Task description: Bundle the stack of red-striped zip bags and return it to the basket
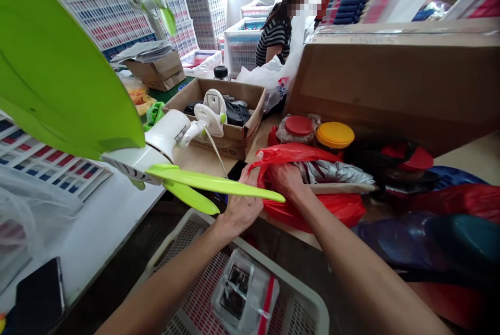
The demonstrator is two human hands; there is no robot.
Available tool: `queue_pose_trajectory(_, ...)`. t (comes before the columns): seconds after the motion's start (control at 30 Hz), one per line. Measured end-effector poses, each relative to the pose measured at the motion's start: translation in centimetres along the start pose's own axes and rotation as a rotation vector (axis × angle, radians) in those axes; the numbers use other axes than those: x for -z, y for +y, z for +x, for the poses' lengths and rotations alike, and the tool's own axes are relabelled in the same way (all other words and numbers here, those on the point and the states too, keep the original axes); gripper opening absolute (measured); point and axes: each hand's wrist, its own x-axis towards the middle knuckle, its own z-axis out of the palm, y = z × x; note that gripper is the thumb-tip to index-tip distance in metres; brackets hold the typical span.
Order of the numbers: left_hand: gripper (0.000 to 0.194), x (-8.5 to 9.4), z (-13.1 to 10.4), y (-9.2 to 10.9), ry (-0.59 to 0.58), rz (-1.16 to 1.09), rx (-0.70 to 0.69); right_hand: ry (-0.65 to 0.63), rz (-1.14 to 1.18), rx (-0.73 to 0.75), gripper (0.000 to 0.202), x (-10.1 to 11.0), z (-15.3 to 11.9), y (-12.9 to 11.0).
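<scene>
Red bag (332,211), left hand (242,209) clutching, right hand (287,177) inside

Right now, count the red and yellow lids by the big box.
3: a red lid at left, a yellow lid beside it, and a second red lid farther right, partly covered. More may be hidden.

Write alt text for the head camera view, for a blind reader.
A person's right hand reaches into a red plastic bag while the left hand holds its edge. A green-bladed fan is at left, a basket below.
</scene>
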Motion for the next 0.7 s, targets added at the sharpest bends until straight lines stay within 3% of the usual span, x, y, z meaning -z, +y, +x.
queue_pose_trajectory(0.2,0.075,0.2,-0.1,-0.1,-0.009,0.029,-0.018,0.236,0.122,-0.074,0.028,1.1,-3.5,1.6)
queue_pose_trajectory(0.43,0.077,0.9,0.3,0.5,0.053,0.023,-0.046,0.486,0.443,-0.266,0.032,0.4,-6.5,3.0)
queue_pose_trajectory(0.57,0.062,0.6,0.0,0.6,0.028,0.063,0.013,0.549,0.514,-0.267,0.028,-0.4,-7.3,3.3)
queue_pose_trajectory(0.7,0.031,0.1,1.0,1.7,-0.065,0.248,0.169,0.553,0.527,-0.233,0.024,-1.3,-7.1,3.0)
